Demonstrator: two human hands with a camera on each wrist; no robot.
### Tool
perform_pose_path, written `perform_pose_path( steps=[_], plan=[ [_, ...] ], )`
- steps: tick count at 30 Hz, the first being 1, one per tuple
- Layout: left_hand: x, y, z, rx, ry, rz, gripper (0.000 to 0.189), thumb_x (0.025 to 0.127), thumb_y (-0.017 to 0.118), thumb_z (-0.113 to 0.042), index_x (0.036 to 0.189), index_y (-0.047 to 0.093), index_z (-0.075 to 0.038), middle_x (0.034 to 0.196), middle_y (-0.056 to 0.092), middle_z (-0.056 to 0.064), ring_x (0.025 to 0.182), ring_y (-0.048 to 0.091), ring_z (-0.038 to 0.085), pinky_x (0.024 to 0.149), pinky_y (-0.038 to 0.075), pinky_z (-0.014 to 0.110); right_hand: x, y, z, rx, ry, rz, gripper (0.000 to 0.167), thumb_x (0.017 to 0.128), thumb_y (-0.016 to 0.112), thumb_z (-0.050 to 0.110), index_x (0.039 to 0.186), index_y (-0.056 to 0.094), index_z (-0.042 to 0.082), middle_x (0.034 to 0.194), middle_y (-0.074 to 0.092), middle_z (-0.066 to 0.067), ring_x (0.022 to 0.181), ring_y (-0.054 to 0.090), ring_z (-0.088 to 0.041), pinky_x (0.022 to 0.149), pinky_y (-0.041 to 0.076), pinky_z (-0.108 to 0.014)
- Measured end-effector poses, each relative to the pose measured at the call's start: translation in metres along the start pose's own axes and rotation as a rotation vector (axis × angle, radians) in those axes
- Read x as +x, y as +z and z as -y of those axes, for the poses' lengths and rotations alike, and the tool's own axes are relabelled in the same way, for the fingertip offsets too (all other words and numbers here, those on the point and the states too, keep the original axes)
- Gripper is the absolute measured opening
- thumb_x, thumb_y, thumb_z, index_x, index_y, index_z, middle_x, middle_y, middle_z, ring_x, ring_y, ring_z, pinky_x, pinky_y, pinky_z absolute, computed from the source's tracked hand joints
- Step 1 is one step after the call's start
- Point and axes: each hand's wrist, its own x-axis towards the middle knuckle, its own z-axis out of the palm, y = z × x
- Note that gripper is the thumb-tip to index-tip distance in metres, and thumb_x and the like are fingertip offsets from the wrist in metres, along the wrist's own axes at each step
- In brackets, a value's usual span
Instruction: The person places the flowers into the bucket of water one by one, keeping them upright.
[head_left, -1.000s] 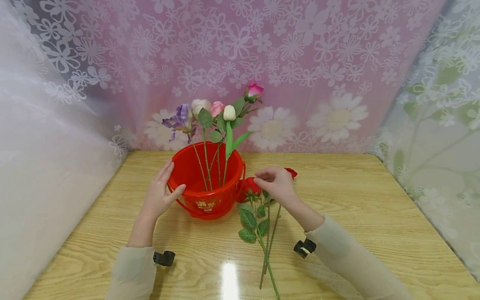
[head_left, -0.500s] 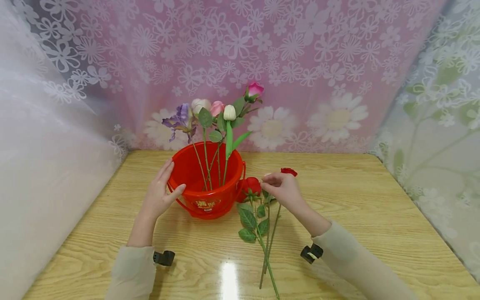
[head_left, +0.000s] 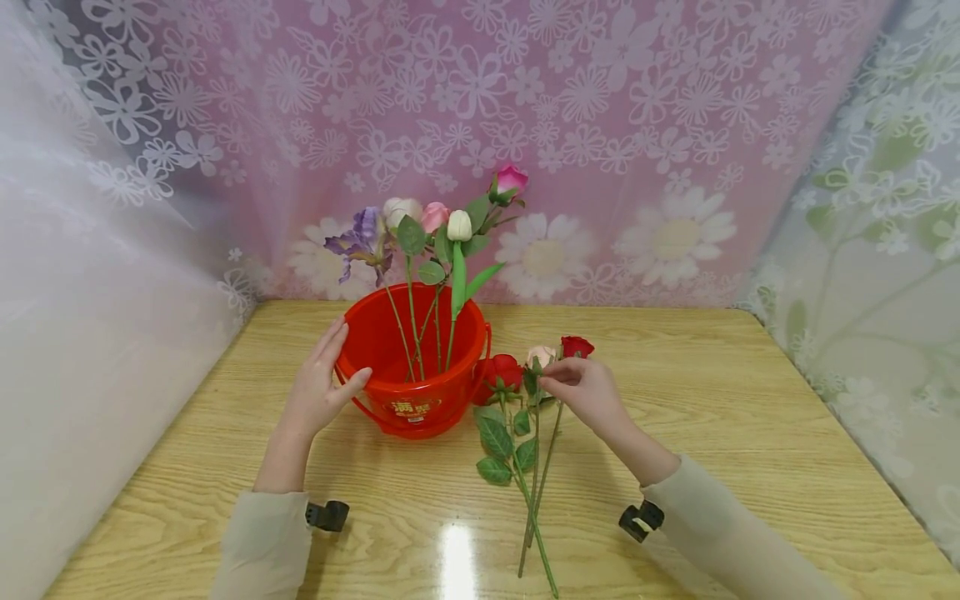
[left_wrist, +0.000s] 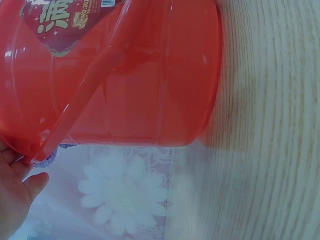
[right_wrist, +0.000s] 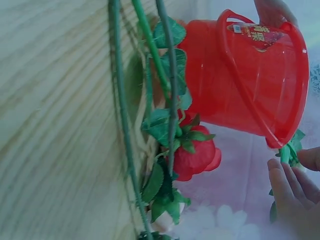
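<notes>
My left hand (head_left: 318,392) touches the left rim of a red plastic bucket (head_left: 420,408), its fingers straight and thumb spread. Inside the bucket stand several artificial flowers: a purple iris (head_left: 360,237), a white tulip (head_left: 459,226), a pale round bloom (head_left: 402,212), a pink rose (head_left: 435,217) and a magenta rosebud (head_left: 511,180). My right hand (head_left: 588,396) hovers over flowers lying right of the bucket, nearest to a pale rose (head_left: 540,357). In the right wrist view, its fingers (right_wrist: 285,187) and thumb are apart, with no stem between them.
One red rose (head_left: 504,372) lies against the bucket, another red rose (head_left: 577,347) farther right. Their stems cross on the wooden table (head_left: 712,433) toward the front. A pink floral curtain (head_left: 600,125) hangs behind, with pale sheets at both sides.
My right hand has moved right and slightly toward me, uncovering the pale rose and more of the red roses. My left hand and the bucket have stayed in place.
</notes>
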Motion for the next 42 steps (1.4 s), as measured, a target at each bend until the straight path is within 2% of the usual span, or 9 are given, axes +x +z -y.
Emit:
perform_pose_path(
  steps=[10,22,27,36,42],
  plan=[
    [0.000,0.001,0.000,0.010,0.001,-0.006,0.072,0.082,0.055,-0.039,0.133,0.034,0.007,0.139,0.029,0.017,0.126,0.027,0.033,0.096,0.027,0.054,-0.006,-0.004,-0.015,-0.034,0.031,-0.006,0.020,0.081,0.063,0.009,0.095,0.065,-0.003,0.092,0.064,-0.014,0.078,0.061,-0.023,0.066,0.050,-0.032],
    [0.000,0.001,0.000,0.010,-0.002,0.002,0.072,0.082,0.055,-0.039,0.133,0.033,0.006,0.140,0.028,0.016,0.126,0.026,0.032,0.096,0.027,0.054,-0.011,-0.005,-0.035,-0.020,0.036,0.000,0.016,0.079,0.063,0.004,0.090,0.065,-0.007,0.081,0.065,-0.013,0.073,0.062,-0.022,0.062,0.051,-0.029],
    [0.000,0.001,0.000,0.005,-0.007,0.003,0.072,0.082,0.056,-0.037,0.134,0.032,0.006,0.141,0.027,0.016,0.126,0.026,0.033,0.095,0.028,0.054,-0.013,-0.003,-0.042,-0.012,0.084,0.022,0.020,0.080,0.062,0.004,0.094,0.062,-0.009,0.082,0.065,-0.013,0.075,0.062,-0.024,0.063,0.051,-0.029],
    [0.000,0.000,-0.001,0.004,-0.018,0.008,0.071,0.082,0.056,-0.036,0.134,0.032,0.006,0.141,0.027,0.015,0.126,0.026,0.033,0.094,0.030,0.055,-0.014,-0.002,-0.051,0.121,0.217,0.066,0.030,0.083,0.058,0.004,0.105,0.055,-0.015,0.088,0.063,-0.020,0.080,0.062,-0.025,0.069,0.051,-0.035],
    [0.000,0.000,-0.001,0.011,-0.017,0.006,0.071,0.082,0.056,-0.037,0.134,0.032,0.006,0.141,0.027,0.015,0.126,0.026,0.033,0.094,0.029,0.055,-0.014,-0.002,-0.056,0.219,0.319,0.089,0.033,0.084,0.056,0.003,0.108,0.051,-0.018,0.095,0.060,-0.026,0.082,0.062,-0.025,0.072,0.051,-0.034]
  ],
)
